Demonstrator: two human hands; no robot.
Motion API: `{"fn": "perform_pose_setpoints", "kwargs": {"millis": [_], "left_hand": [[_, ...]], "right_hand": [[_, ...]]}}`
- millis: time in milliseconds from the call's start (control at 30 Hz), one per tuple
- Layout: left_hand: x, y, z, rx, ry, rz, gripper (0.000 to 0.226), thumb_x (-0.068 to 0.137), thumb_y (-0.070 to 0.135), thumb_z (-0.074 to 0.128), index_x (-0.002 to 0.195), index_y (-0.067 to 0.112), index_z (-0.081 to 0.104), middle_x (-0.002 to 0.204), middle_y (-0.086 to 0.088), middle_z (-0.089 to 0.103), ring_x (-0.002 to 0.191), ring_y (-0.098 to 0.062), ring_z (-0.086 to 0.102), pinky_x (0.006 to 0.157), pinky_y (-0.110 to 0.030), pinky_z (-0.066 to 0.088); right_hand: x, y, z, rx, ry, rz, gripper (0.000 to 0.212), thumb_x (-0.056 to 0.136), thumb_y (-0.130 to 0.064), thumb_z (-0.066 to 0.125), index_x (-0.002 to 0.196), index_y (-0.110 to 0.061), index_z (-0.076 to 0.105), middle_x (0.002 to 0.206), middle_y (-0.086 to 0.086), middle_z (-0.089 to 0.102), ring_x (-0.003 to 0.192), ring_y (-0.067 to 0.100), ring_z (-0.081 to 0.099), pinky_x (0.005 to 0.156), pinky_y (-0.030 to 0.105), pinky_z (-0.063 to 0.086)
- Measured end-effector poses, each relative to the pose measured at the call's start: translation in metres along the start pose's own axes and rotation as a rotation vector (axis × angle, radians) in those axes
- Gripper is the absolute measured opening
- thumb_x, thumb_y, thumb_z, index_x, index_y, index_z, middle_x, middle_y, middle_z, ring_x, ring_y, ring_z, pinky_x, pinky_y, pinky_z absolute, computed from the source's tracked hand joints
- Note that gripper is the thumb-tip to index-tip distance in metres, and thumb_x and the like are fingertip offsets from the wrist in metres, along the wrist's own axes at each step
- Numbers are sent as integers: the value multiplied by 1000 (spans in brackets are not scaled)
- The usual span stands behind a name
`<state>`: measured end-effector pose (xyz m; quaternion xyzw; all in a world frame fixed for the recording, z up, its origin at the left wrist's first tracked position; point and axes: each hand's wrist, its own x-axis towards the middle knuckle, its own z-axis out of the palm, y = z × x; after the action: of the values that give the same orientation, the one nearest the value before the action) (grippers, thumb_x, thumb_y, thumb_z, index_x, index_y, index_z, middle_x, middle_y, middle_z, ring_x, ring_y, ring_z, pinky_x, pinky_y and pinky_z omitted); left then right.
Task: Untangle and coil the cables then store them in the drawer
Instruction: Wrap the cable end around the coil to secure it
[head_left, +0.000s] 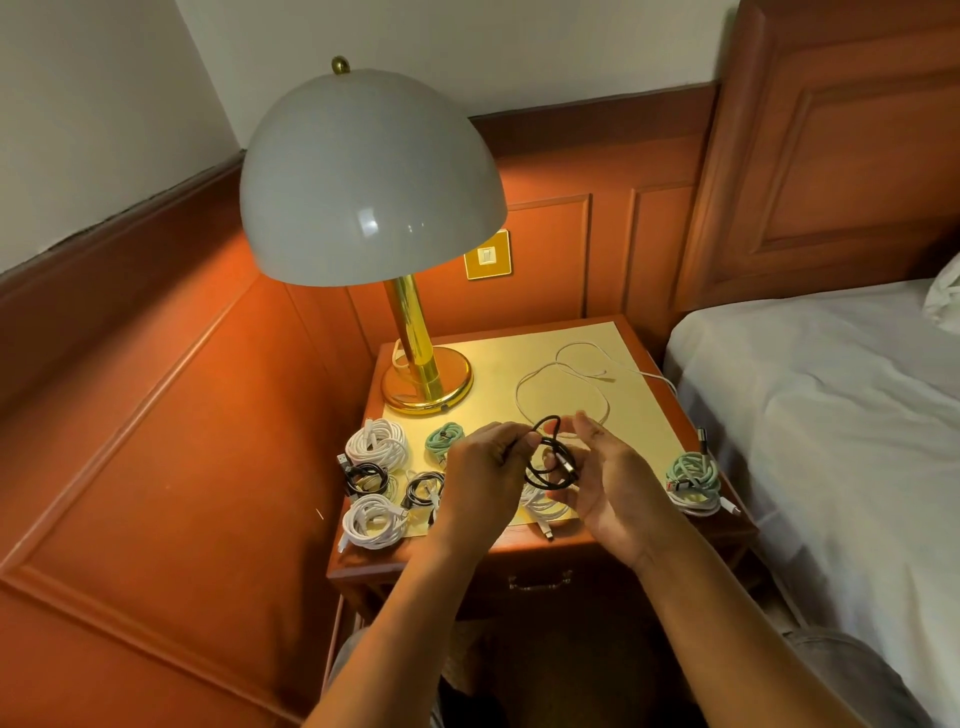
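Wood-panelled bedroom corner w/ a nightstand surface (639, 410) beside a bed (831, 415) in white sheets. Lamp (371, 176) w/ grey dome shade and brass stem stands at the surface's back left; brass wall plate (487, 254) behind it, markings too small to read. No brand or label legible on any cable.

Left hand (480, 475) and right hand (605, 478) are held above the front of the surface, both gripping a black cable (548, 457) between them: left fingers curled round one strand, right fingers and thumb curled round the small coil w/ a plug end showing.

On the surface: loose white cable (566, 384) sprawled uncoiled at back right. Coiled bundles at front left – two white (376, 441), two black (366, 475), one mint (444, 436). Another mint-and-white bundle (693, 475) at the right edge, and a white one (540, 501) partly hidden under the hands.

Drawer (540, 579) below the front edge is closed, handle visible.
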<state>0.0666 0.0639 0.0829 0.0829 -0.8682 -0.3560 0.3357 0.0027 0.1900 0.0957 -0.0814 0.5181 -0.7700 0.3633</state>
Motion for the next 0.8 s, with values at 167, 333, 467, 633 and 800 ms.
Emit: {"fn": "perform_pose_setpoints", "kwargs": {"millis": [167,333,467,633,800], "left_hand": [[0,-6,-1,5,-16,-53,13,93,14,62,89,8,72,64,17,55,58,-2,55,51,-11,37],[8,-12,-10,96,45,-67,12,93,16,63,88,8,71,63,7,56,55,-5,52,52,-11,35],[8,-10,-11,71,41,-123,13,94,15,61,92,7,71,64,10,55,53,-1,45,52,-11,32],[9,6,-5,-30,26,-179,14,95,17,58,93,9,70,62,10,55,52,-8,48,49,-22,38],[8,13,-2,-278,4,-311,14,96,15,57,85,15,65,58,4,56,47,-9,51,47,-28,41]], "right_hand": [[-4,0,-2,-487,-6,-68,30,95,-9,59,119,-27,58,108,9,61,94,22,62,75,31,52],[-17,-17,-8,-1112,115,-272,23,97,-17,57,118,-20,65,90,-6,64,70,-3,56,59,7,39],[-32,-34,-16,-1022,63,-229,12,95,-17,59,99,-22,69,73,-5,65,61,3,56,58,18,42],[-43,-45,-32,-925,84,-100,16,95,-13,57,89,-21,70,74,1,68,67,11,63,54,21,48],[-32,-34,-33,-1300,228,-309,17,92,-17,61,106,-19,71,108,1,59,88,8,52,67,11,42]]}}
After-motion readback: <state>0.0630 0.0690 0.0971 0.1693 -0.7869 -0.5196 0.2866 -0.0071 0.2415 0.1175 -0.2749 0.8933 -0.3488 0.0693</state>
